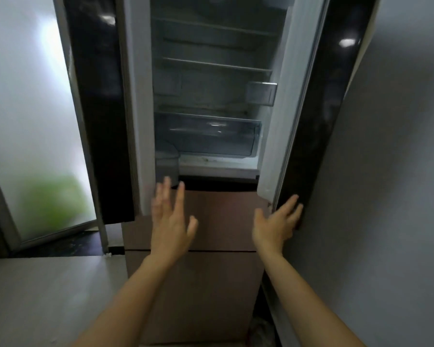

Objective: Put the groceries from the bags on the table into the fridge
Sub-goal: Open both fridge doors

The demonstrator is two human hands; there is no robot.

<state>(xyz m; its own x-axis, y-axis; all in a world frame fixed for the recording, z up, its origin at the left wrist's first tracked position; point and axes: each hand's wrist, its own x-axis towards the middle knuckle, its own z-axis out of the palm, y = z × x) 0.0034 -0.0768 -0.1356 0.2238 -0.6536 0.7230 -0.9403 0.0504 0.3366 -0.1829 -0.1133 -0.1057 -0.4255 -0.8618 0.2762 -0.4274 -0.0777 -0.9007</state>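
Fridge (pixel 211 96): I see it in front of me with both upper doors swung wide, so the inside is in full view.
Left door (pixel 98 121): it is black and glossy and stands open toward the frosted glass panel (pixel 30 108) on the left.
Right door (pixel 318 108): it is also black and stands open against the grey wall (pixel 398 171) on the right.
Shelves (pixel 216 63): I see several shelves one above the other; I can make out no food on them, but the picture is a bit blurred.
Crisper drawer (pixel 208 134): it is transparent and sits at the bottom of the upper compartment, pushed in.
Lower drawers (pixel 198 246): they have brown fronts under the open compartment and are closed.
Left hand (pixel 171 221): my grip here is spread wide with the fingers apart and it carries nothing; it is in the air near the lower inner edge of the left door, and I cannot tell if the fingertips touch it.
Right hand (pixel 276 221): my grip is flat and unclenched, holding nothing; the fingers lie on the lower corner of the right door.
Groceries and bags: they do not show in this view, and neither does the tabletop.
Green shape (pixel 55 201): it is a blurred patch behind the frosted glass; I cannot say what it is.
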